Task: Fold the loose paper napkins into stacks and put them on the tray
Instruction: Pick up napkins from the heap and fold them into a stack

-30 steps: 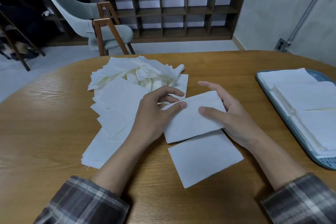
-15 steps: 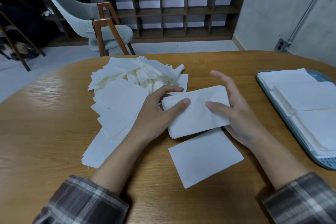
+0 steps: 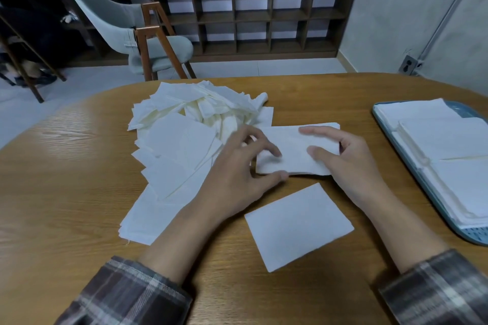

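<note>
Centrally, on a wooden bench [image 3: 66, 179], a person in plaid sleeves works on a white folded napkin [image 3: 293, 150] that lies lengthwise between both hands. At its left end the left hand [image 3: 237, 166] pinches the napkin, fingers curled over the top and the thumb tucked against the near edge. At the right end the right hand [image 3: 351, 163] rests on the napkin with fairly straight fingers: the forefinger lies along the far edge and the thumb presses down on the upper face, while the palm hides the near right corner. Just nearer the person, apart from both hands, a second folded napkin [image 3: 298, 227] lies flat and slightly skewed on the wood. To the left, partly under the left wrist, spreads a messy heap of loose napkins [image 3: 190, 134], some flat and fanned out, some crumpled at the far side. Well to the right, at the bench's edge, sits a blue-grey tray [image 3: 396, 145] already covered with neat napkin stacks [image 3: 454, 140]. Beyond the bench stand a grey upholstered chair [image 3: 126, 29] with wooden legs and a dark cubby shelf [image 3: 264, 16] along the wall.
</note>
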